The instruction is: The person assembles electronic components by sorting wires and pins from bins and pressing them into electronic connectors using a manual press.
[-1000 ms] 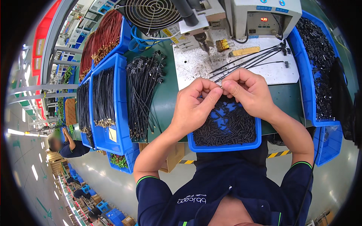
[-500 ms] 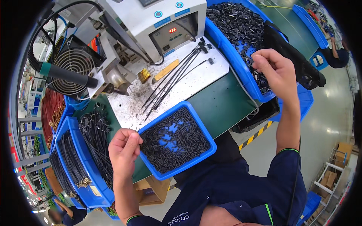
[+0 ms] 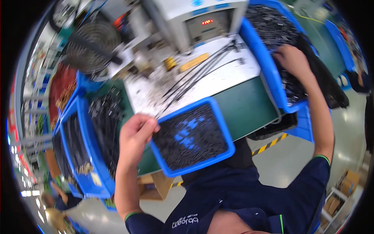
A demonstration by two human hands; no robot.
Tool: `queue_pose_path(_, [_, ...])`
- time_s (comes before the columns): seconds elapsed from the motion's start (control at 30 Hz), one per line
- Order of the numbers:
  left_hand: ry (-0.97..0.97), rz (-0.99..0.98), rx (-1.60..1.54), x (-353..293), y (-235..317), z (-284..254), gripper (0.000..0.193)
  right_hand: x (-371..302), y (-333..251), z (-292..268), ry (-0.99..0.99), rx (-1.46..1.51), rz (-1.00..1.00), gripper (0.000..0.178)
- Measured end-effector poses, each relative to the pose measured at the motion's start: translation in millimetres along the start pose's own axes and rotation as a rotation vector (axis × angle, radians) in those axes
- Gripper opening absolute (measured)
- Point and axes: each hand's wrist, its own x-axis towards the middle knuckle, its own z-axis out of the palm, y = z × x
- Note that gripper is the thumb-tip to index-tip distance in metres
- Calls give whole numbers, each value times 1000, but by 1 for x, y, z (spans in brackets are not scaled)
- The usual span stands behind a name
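Note:
My left hand (image 3: 138, 134) is closed in a pinch at the left rim of a blue tray (image 3: 230, 150) of short black tube pieces (image 3: 194, 150). A thin dark tip shows at its fingertips, too small and blurred to name. My right hand (image 3: 294, 60) reaches over a large blue bin (image 3: 263, 64) of small black plastic parts (image 3: 272, 25). Its fingers point down among the parts; blur and the parts hide whether they grip anything. Several black cables with connectors (image 3: 198, 72) lie on the white work plate (image 3: 241, 72) ahead of me.
A white machine (image 3: 212, 27) with a lit red display stands at the back, with a round fan grille (image 3: 93, 45) to its left. At the left, a blue bin (image 3: 83, 144) holds bundled black cables. A black mesh bag (image 3: 331, 87) hangs over the right bin.
My right hand has lowered from above the large bin to the black parts in it. My left hand stays pinched by the tray. The whole view has shifted and blurred.

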Motion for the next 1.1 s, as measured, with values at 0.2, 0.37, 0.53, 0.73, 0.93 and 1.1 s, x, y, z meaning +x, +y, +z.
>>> queue_pose_path(0.2, [-92,-51,-52,18,2,-8,18,3,-4,-6,6,254,6,16])
queue_pose_path(0.37, [-112,-19,-74,25,2,-12,20,-19,0,-53,256,652,122,12])
queue_pose_path(0.53, [-139,-31,-21,36,3,-18,21,-59,-92,-99,311,1108,18,9])
queue_pose_path(0.73, [-104,-57,42,52,4,-20,24,-43,-227,-66,-75,1451,-218,29])
queue_pose_path(0.93, [-89,22,41,77,1,-18,17,4,-282,-38,-73,1284,-333,24])
queue_pose_path(1.1, [-123,43,-88,93,4,-19,13,15,-297,-15,-90,1404,-302,22])
